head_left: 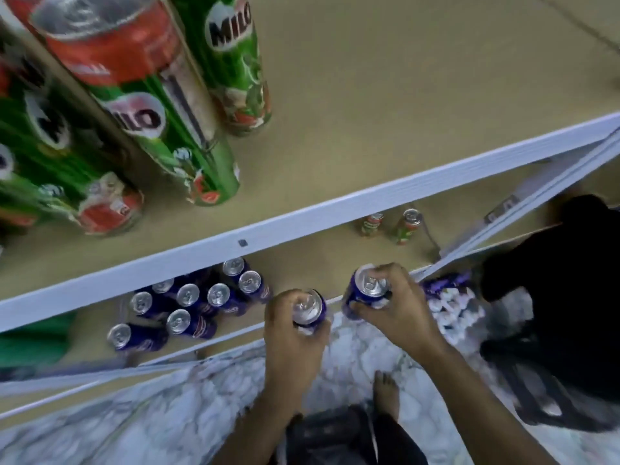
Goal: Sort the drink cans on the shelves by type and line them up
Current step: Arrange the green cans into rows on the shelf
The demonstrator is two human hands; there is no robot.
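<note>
My left hand (291,333) grips a blue can (310,310) from above, just in front of the lower shelf's edge. My right hand (397,307) grips a second blue can (367,287), tilted, a little to the right. Several blue cans (188,307) stand grouped on the lower shelf (308,260) to the left of my hands. Tall green Milo cans (188,129) stand on the upper shelf (369,95) at the left. Two small green and red cans (391,224) stand further back on the lower shelf.
A white shelf rail (302,223) runs across the view above my hands. A purple pack of cans (449,297) lies on the marbled floor (167,414) at the right. A dark bag or seat (563,297) sits beside it. My bare foot (385,394) is below.
</note>
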